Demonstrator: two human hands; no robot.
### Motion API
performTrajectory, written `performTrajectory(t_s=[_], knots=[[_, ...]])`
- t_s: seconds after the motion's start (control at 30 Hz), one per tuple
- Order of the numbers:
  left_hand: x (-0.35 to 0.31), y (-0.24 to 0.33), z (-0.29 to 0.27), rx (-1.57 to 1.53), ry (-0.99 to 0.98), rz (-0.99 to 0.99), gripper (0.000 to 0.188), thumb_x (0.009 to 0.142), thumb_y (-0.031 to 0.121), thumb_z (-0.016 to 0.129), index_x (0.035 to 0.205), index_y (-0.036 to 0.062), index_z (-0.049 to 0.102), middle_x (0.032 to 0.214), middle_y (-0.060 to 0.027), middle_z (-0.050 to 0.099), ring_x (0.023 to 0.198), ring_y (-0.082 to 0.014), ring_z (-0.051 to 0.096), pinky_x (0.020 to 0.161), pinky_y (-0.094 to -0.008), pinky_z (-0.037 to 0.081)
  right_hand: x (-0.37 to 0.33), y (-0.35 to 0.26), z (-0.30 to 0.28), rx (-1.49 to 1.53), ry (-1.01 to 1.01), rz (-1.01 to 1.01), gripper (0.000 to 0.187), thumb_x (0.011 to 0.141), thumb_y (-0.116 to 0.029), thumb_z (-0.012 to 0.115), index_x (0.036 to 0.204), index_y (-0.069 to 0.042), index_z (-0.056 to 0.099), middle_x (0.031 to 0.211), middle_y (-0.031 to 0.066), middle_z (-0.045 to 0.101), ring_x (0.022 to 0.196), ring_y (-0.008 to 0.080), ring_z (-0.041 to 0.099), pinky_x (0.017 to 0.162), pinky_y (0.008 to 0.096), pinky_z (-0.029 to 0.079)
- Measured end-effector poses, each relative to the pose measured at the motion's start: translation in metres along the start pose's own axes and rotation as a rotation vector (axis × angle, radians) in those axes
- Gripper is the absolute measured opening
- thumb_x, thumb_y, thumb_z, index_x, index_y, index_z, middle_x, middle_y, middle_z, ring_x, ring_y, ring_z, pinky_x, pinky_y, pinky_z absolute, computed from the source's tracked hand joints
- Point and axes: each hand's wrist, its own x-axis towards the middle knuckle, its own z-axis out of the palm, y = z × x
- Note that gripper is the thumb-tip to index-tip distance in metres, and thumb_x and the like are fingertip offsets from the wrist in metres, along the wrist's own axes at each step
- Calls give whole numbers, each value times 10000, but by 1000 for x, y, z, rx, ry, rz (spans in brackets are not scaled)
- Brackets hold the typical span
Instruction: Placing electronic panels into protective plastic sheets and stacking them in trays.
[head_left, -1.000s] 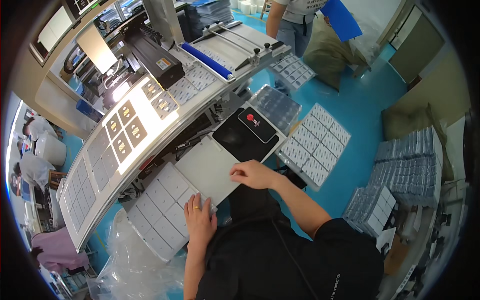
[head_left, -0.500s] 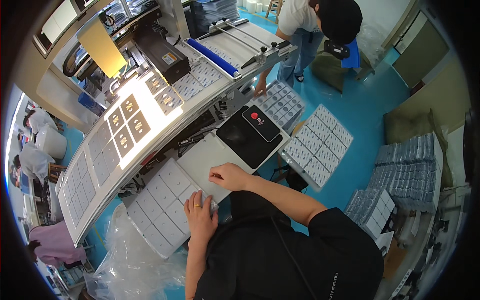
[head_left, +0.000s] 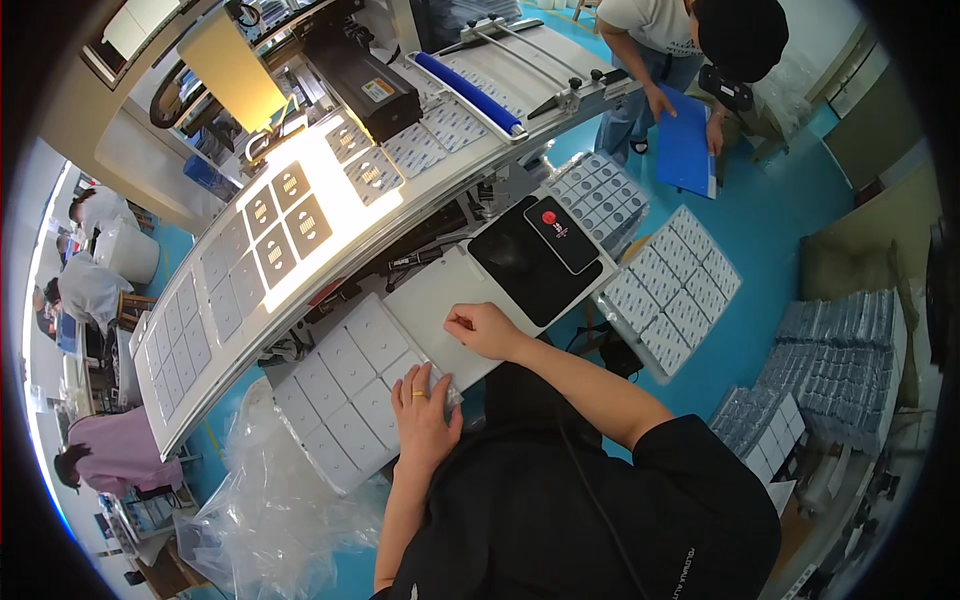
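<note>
My left hand [head_left: 428, 412] lies with its fingers spread on the near right edge of a stack of white sheets [head_left: 345, 375] printed with squares, each with a small mark. A ring is on one finger. Just above the pale work surface [head_left: 432, 300], my right hand [head_left: 482, 330] has its fingers curled together; whatever may be in them is hidden. Beyond it, on a black mat [head_left: 497, 270], are a black computer mouse [head_left: 508, 252] and a dark phone [head_left: 562, 235] with a lit screen.
A curved machine table [head_left: 230, 355] with lit dark square cards [head_left: 290, 180] runs along the left, below a blue roller [head_left: 470, 95]. Patterned sheets [head_left: 675, 290] stand at right. A co-worker [head_left: 650, 50] holds a blue board [head_left: 685, 145]. Clear plastic [head_left: 270, 500] lies on the floor.
The whole view has shifted, moving the scene rightward and slightly up. The co-worker's hand has left the tray of round pieces, and both their hands now hold the blue board. My hands keep nearly the same pose.
</note>
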Motion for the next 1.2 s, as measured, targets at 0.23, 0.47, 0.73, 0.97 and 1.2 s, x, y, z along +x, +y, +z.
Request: performTrajectory(t_s=[0.23,0.47,0.73,0.97,1.2], knots=[[-1,4,9,49,-7,-11,628,758,110,771,1374,64,654,1560,-238,514,1508,-463,429,1288,-639,290,1,-4,-2,-8,-2,-8,176,1038,-150,722,974,13,731,707,56,677,650,111,599,633,315,487],[-2,2,11,47,-22,-12,611,790,124,809,1376,71,641,1564,-230,505,1516,-461,422,1285,-637,291,0,-6,-3,-11,6,-20,168,1047,-146,722,986,11,727,713,50,682,655,102,608,636,304,494],[-3,1,11,48,-40,-14,603,855,209,861,1405,86,646,1583,-220,500,1520,-444,430,1278,-636,287,-1,-6,-3,-38,22,-35,200,1028,-190,730,985,5,736,760,124,724,686,228,688,671,383,538],[-1,-1,11,35,-43,-2,600,871,249,879,1406,98,653,1579,-202,501,1517,-444,433,1272,-626,299,-1,-5,-6,-33,22,-21,218,1016,-223,735,992,-7,746,793,160,745,707,300,716,692,420,554],[5,2,6,32,-33,20,590,811,189,910,1355,92,700,1562,-190,537,1461,-451,487,1223,-566,377,-4,-4,-8,-31,44,-68,210,1015,-230,731,1008,-21,751,810,164,753,726,314,724,686,430,550]])
